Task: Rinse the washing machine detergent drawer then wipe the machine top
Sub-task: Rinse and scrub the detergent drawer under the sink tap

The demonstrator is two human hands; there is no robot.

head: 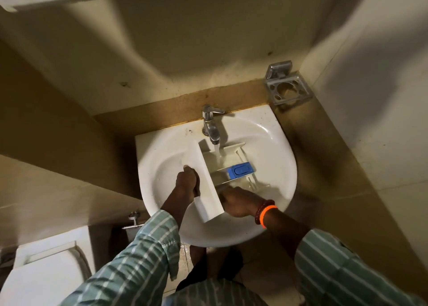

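Detergent drawer point(228, 167) under one running tap point(212, 129), left hand point(186, 184) and right hand point(236, 204) fingers gripping it

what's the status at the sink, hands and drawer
Left hand grips drawer front panel; right hand holds drawer body. Detergent drawer in basin, tap running into it. Nothing blocking.
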